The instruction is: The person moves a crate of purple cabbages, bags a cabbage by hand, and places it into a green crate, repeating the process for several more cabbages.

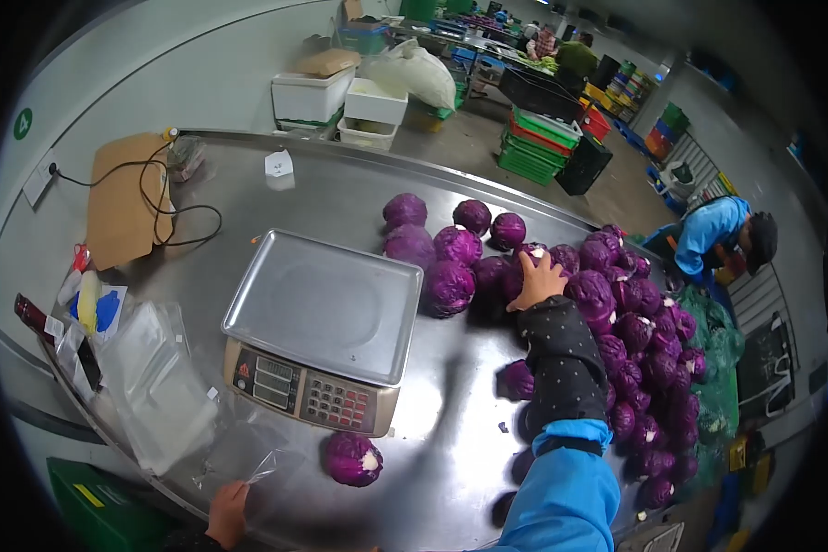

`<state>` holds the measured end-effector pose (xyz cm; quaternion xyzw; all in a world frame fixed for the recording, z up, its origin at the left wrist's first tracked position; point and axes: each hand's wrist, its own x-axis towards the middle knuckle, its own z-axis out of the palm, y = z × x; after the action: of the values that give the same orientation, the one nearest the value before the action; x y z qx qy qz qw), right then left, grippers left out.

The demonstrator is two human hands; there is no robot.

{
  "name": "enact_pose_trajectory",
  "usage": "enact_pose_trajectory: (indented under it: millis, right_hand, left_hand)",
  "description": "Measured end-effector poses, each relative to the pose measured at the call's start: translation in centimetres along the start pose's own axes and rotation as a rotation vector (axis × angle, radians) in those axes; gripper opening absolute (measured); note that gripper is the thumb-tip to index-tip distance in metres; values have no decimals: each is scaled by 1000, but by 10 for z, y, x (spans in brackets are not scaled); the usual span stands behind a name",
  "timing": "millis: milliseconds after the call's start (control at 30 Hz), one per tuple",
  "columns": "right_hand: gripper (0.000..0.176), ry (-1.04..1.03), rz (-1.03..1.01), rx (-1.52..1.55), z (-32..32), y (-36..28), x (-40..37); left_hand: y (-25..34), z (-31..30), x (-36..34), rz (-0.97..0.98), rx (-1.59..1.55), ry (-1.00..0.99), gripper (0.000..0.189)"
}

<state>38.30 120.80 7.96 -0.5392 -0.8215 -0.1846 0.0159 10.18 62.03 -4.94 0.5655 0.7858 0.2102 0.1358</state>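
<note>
My right hand reaches into the pile of red cabbages, fingers spread over the near side of one cabbage; whether it grips that cabbage is not clear. At the bottom edge, my left hand is closed on a clear plastic bag. A single cabbage lies in front of the digital scale, whose steel pan carries nothing. Several more cabbages sit just right of the pan.
A stack of clear bags lies at the table's left. Behind it are cardboard and a black cable. Green netting borders the pile. A person in blue bends beyond the table, near stacked crates.
</note>
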Motion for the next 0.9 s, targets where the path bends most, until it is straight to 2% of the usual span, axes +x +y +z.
enact_pose_trajectory:
  millis: [33,67,167,200,233,267,333,400,433,467,533,567,600,667,733,800,833,867,900]
  right_hand:
    - [101,-82,45,39,7,1,2]
    - [97,-166,90,77,8,-2,0]
    - [86,171,-97,18,21,-9,-50]
    - [71,316,-234,69,24,-12,-71]
    - [56,409,-252,136,47,-15,-91]
    - [47,153,-184,287,48,-17,-111]
    - [47,212,-361,218,39,-18,-143]
    - [48,161,-312,484,2,-28,-158]
    - [60,265,-256,503,1,-27,-149]
    - [66,301,-107,606,-11,-31,-137]
    - [69,143,177,802,7,-34,-102]
    - [72,43,199,820,38,-30,-87]
    - [72,-64,283,677,57,-34,-81]
    - [70,-213,392,638,36,-39,-88]
    - [69,-188,351,672,41,-30,-88]
    - [82,-102,411,736,41,-42,-108]
    - [93,-185,388,957,66,-44,-108]
    - [99,-373,344,1334,63,-52,-115]
    - [97,-252,317,1228,71,-61,-118]
  left_hand:
    - [1,-8,-1,11,168,-133,31]
    - [6,-10,2,1,167,-136,31]
    - [7,-15,4,-57,359,-161,34]
    - [-1,-13,2,-71,322,-150,34]
    - [-6,-9,-1,-84,281,-139,34]
    - [-5,-7,-3,-90,274,-141,34]
    - [-5,-11,-4,-84,287,-164,34]
    - [-10,-8,-1,-41,287,-147,36]
    - [-9,-9,-1,-28,281,-142,36]
    - [-8,-9,-3,-19,274,-139,36]
    - [-9,-8,-3,18,248,-104,38]
    - [-9,-8,-2,49,221,-80,40]
    - [-8,-12,0,50,230,-64,40]
    - [-3,-24,1,16,320,-86,45]
    - [-3,-36,-2,19,335,-55,46]
    - [-6,-38,-7,18,341,-24,46]
    - [-10,-36,-12,-5,310,-81,44]
    - [-15,-31,-16,-28,278,-136,42]
    - [-19,-24,-20,-22,291,-88,40]
